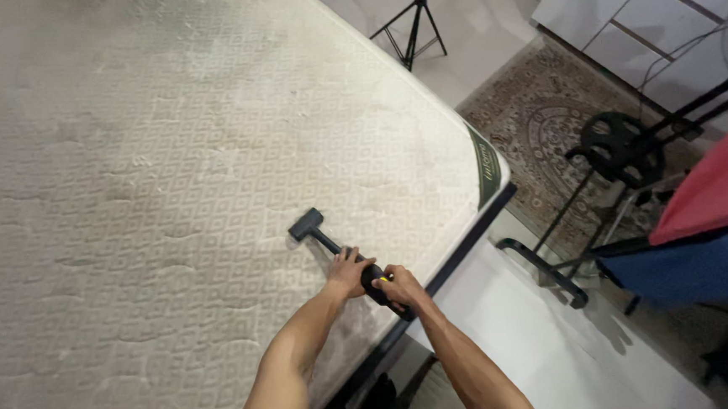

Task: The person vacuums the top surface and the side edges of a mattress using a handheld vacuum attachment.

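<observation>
Hands, left hand [349,271] and right hand [396,285], wrap closed around a black handheld vacuum cleaner [341,250] whose nozzle presses flat on the cream quilted mattress [170,199] near its corner; slow, overlapping, steady passes would serve best.

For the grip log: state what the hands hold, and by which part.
Both the left hand and right hand grip a handheld vacuum by its dark rear handle.

The hands cover the dark tool's [333,244] handle; its kind stays unclear.
</observation>
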